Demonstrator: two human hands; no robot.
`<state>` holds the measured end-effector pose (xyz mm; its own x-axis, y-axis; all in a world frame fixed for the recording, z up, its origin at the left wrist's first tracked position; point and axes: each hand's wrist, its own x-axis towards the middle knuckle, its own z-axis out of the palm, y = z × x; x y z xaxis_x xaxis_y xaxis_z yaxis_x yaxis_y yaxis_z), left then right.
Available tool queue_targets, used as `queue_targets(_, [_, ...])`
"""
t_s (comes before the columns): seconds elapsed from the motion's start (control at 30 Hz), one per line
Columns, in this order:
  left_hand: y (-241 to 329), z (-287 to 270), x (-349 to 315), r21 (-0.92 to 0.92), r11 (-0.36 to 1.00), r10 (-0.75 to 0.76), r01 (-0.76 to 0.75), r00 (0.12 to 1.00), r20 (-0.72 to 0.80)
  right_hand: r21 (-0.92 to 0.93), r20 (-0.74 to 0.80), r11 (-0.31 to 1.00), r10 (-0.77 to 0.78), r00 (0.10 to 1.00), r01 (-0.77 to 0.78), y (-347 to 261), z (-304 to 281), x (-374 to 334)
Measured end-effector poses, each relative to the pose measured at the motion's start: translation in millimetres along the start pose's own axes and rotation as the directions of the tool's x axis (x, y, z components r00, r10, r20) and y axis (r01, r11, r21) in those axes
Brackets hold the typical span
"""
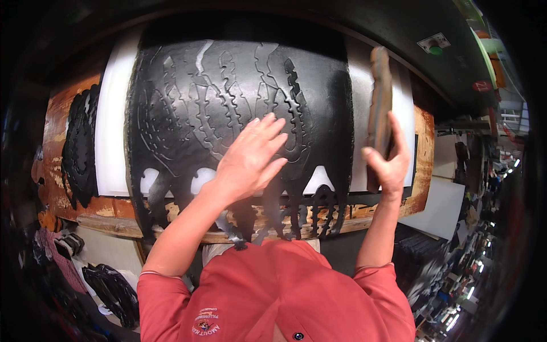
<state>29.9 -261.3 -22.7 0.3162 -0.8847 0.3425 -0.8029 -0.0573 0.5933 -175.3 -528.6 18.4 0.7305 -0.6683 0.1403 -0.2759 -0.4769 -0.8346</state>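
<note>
A wide black sheet [171,74], perhaps leather or rubber, lies across the work surface with several cut outlines that have toothed edges. Its near part hangs over the front edge, with open gaps where pieces are gone. My left hand [250,151] is over the middle of this sheet, palm down and fingers stretched; whether it presses on the sheet I cannot tell. To the right of the sheet, my right hand [392,162] grips a brown cutting die [379,102] with a wavy edge. The die stands on its side, seen edge-on, thumb on one side and fingers on the other.
A stack of black cut pieces [82,148] lies at the left on the worn wooden table [54,171]. White boards [114,125] show under the sheet. A dark machine beam with a green button [436,50] spans the far side. More black pieces [111,288] lie lower left.
</note>
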Motion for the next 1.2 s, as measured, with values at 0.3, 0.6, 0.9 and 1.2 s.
queue_targets(0.3, [-34,-30,14,0.066,0.987,-0.121,0.146,0.951,-0.285,-0.528,-0.072,0.845,0.057,0.996,-0.086,32,46,-2])
queue_targets(0.6, [-39,-29,9,0.018,0.989,-0.132,0.144,0.942,-0.308,-0.533,0.311,0.639,-0.461,0.831,0.554,2,-9,18])
queue_targets(0.9, [-38,-30,11,0.016,0.99,-0.128,0.141,0.936,-0.326,-0.396,-0.027,0.906,-0.176,0.984,0.151,-1,-17,57])
queue_targets(1.2, [-39,-31,11,-0.024,0.989,-0.147,0.147,0.936,-0.318,-0.434,-0.146,0.9,-0.029,0.989,-0.037,-5,99,43])
